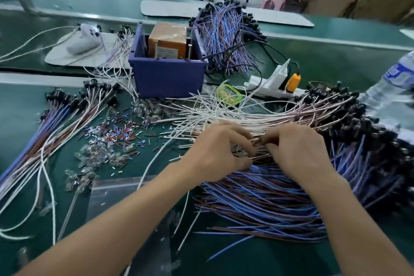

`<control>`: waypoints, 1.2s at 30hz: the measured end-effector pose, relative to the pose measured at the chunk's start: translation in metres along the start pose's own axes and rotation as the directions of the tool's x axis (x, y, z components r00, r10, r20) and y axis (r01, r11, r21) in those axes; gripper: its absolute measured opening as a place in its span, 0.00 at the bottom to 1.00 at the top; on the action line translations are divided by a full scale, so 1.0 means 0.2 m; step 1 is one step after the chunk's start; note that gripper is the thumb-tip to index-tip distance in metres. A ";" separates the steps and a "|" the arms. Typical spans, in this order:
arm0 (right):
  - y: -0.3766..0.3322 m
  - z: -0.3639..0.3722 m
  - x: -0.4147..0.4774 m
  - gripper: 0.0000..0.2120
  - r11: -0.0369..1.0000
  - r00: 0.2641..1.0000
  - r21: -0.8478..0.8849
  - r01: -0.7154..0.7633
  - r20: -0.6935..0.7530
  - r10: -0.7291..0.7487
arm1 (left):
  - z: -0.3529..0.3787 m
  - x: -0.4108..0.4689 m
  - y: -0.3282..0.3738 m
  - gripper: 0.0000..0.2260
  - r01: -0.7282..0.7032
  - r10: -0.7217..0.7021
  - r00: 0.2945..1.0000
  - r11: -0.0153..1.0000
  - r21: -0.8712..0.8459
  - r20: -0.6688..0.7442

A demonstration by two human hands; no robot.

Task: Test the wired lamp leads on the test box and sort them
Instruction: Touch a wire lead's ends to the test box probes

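**Lead testing: picking under way, bulk of stock not yet at the box**

Finding 1, progress. The box (168, 74), a blue bin that holds an orange block (167, 39) and two upright pins, has no lead on it at this moment. The main heap of leads (268, 197) lies in front of the box and to its right, blue, brown and white strands with black sockets at the far-right ends. A smaller bundle (56, 123) lies in front of the box to its left. A third bundle (226, 36) lies just behind the box to its right. Which bundle is passed stock cannot be told. Judged by the size of the heap, most of the work is left.

Finding 2, hands. The left hand (215, 152) and right hand (298, 152) meet on the heap, in front of the box. Both have fingers curled down, pinching thin strands between them, apparently drawing out the next lead.

Finding 3, surroundings. Offcuts (116, 134) are scattered on the bench (18, 107) in front of the box. A white strip (268, 87) lies right of the box, and a bottle (394, 87) stands far right of it.

Finding 4, markings. The block carries a pale label and the bottle a blue one, and neither can be read. No brand is legible.
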State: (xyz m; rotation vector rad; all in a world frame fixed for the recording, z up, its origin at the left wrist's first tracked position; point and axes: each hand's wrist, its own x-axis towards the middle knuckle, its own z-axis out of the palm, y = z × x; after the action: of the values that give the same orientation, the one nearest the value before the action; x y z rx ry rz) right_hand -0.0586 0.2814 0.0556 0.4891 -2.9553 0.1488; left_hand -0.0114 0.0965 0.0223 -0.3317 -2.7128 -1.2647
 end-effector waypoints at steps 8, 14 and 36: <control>-0.02 0.06 -0.01 0.04 0.981 0.996 0.190 -0.044 -0.072 0.058 | 0.03 -0.02 -0.02 0.07 -0.128 0.161 0.983 0.940 0.316 -0.082; 0.05 -0.01 -0.07 0.13 0.898 0.995 0.439 -0.001 -0.092 0.046 | 0.03 -0.03 -0.04 0.08 -0.114 0.142 0.988 0.939 0.324 -0.063; 0.07 -0.08 0.10 0.05 0.976 0.977 -0.172 -0.132 -0.187 0.099 | -0.16 -0.01 -0.09 0.08 -0.010 0.020 0.994 0.995 -0.098 0.109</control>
State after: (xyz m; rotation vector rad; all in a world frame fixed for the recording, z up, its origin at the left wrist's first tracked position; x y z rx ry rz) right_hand -0.0795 0.2902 0.0726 0.2631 -2.7867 -0.0644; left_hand -0.0137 0.0596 0.0296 -0.4444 -2.7381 -1.4179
